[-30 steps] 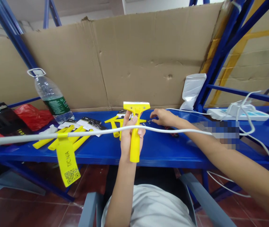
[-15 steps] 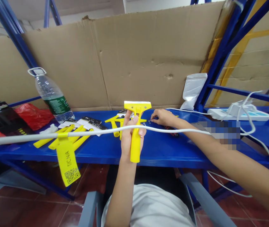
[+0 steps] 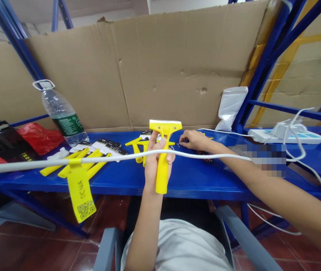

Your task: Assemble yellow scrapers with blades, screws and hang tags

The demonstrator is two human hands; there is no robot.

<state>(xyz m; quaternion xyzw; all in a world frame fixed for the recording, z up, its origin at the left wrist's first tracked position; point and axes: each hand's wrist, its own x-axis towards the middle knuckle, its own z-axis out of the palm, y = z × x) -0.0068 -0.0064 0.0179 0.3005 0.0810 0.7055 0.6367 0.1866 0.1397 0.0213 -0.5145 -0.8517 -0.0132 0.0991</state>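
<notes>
My left hand is closed round the handle of a yellow scraper, held up in front of me with its wide head and pale blade edge at the top. Over the blue table, my right hand rests with fingers curled down and together beside some tiny screw-like bits; whatever its fingertips hold is too small to make out. Beneath that wrist lies a red and black object, partly hidden. Behind my left hand are several yellow scraper heads.
Yellow handles and black-and-white cards lie on the left, near a water bottle and a red bag. A white cable with a yellow tag crosses the view. A power strip sits right; cardboard stands behind.
The scraper in my left hand has shifted very slightly to the right at its head. My right hand stays low at the same spot by the tiny bits.
</notes>
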